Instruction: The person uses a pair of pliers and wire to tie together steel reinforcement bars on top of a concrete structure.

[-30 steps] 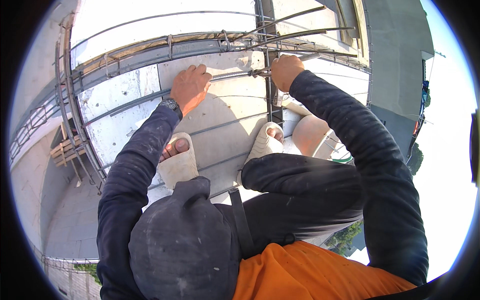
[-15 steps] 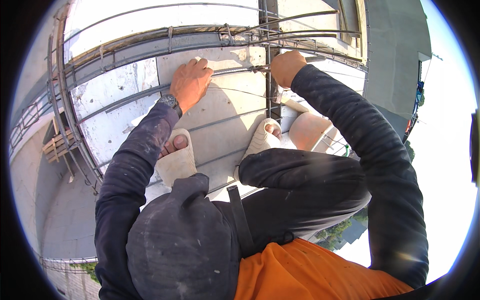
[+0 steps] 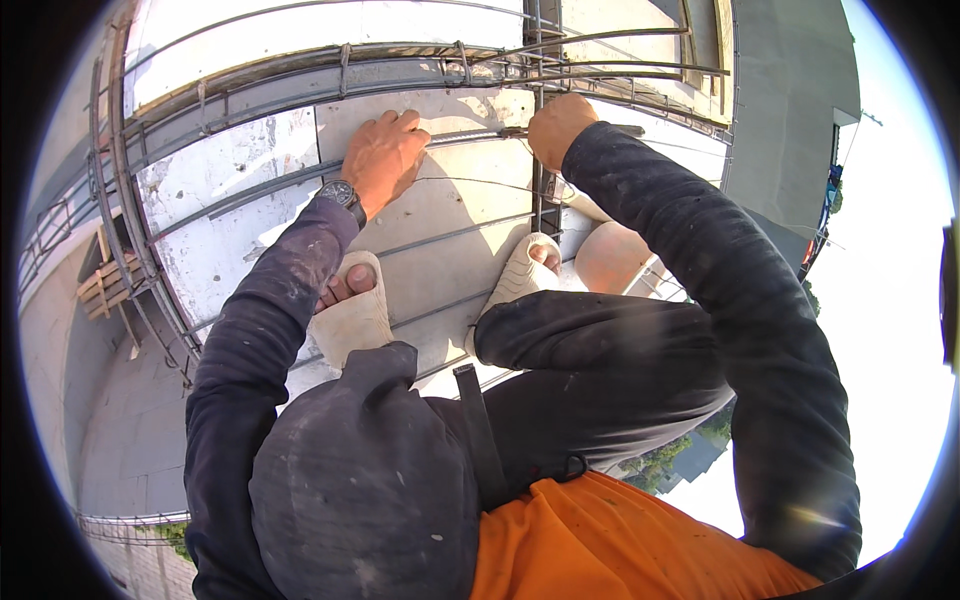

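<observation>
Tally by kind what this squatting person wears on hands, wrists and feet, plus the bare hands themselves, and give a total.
Bare hands: 2, left hand and right hand
Pale sandals: 2, left sandal and right sandal
Wristwatch: 1
Total: 5

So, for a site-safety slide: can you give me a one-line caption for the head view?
Crouched on a white panel, left hand flat on it, right hand gripping steel bars.

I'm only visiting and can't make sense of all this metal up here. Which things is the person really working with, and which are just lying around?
In use:
- left hand, pressed flat on the steel bars over the pale panel
- right hand, fist closed where the bars cross; whatever it holds is hidden

Lying about:
- stacked timber at the left
- round pinkish object beside the right foot
</observation>
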`<state>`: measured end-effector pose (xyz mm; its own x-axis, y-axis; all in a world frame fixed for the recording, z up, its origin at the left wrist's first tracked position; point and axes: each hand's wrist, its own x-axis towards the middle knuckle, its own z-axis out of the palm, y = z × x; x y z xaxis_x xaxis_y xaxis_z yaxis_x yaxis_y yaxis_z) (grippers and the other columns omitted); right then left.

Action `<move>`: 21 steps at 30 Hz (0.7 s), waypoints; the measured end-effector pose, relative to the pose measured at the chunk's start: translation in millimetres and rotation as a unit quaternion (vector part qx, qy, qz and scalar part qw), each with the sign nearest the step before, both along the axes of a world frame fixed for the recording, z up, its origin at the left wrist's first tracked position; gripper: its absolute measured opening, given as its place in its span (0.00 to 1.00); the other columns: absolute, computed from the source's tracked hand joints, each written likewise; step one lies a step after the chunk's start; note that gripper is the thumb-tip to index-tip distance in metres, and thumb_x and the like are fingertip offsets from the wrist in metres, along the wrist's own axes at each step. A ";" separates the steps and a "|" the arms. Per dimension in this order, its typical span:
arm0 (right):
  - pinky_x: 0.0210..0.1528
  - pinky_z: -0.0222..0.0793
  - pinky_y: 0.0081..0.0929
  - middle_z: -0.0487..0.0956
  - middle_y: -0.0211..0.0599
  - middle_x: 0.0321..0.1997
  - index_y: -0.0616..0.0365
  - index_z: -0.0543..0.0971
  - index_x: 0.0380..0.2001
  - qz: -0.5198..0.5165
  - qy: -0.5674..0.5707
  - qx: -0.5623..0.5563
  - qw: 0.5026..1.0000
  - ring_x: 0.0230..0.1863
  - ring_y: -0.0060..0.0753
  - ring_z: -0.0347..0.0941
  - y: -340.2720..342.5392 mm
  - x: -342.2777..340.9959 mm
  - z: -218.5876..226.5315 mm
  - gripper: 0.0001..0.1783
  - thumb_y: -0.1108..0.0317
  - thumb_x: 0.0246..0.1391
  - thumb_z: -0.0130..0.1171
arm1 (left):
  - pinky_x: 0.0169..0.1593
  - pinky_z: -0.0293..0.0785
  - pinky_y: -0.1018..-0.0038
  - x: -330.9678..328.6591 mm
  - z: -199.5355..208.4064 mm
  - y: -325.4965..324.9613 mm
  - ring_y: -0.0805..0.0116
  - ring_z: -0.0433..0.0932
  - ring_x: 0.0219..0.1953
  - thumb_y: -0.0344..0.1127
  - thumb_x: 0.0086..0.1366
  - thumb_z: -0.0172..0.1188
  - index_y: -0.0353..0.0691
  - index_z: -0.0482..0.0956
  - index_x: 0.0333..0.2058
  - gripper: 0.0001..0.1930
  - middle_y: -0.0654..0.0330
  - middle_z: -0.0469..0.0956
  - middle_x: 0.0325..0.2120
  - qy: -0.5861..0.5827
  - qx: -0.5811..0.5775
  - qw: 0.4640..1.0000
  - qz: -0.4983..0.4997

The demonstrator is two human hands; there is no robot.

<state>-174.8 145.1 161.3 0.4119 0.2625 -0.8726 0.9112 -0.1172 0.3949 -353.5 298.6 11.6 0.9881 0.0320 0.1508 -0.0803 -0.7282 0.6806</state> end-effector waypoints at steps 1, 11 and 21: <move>0.47 0.84 0.43 0.91 0.40 0.45 0.53 0.92 0.44 -0.016 0.012 -0.020 1.000 0.46 0.46 0.89 5.2 4.5 3.6 0.14 0.64 0.59 0.64 | 0.50 0.78 0.59 -1.1 -0.8 1.6 0.57 0.79 0.46 0.33 0.66 0.67 0.44 0.88 0.40 0.06 0.62 0.78 0.40 0.006 -0.002 1.000 -0.001; 0.44 0.82 0.48 0.89 0.50 0.37 0.58 0.91 0.36 -0.116 0.010 0.065 0.991 0.43 0.51 0.88 -43.5 32.6 11.1 0.13 0.64 0.53 0.63 | 0.52 0.78 0.59 -5.9 0.2 9.1 0.59 0.78 0.48 0.37 0.64 0.70 0.43 0.86 0.45 0.12 0.62 0.78 0.43 -0.004 0.024 0.999 -0.028; 0.42 0.81 0.49 0.89 0.51 0.34 0.65 0.90 0.40 -0.277 0.125 -0.019 0.953 0.37 0.51 0.87 -4.0 41.2 36.3 0.16 0.67 0.50 0.68 | 0.79 0.59 0.52 58.8 57.3 -72.7 0.43 0.63 0.75 0.81 0.44 0.75 0.34 0.47 0.79 0.77 0.40 0.63 0.72 -0.041 -0.126 0.979 -0.155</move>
<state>-133.7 141.1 197.6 0.2562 0.0322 -0.9661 0.7802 -0.5969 0.1870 -294.7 225.9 69.0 0.9414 -0.2203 0.2553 -0.3318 -0.4700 0.8180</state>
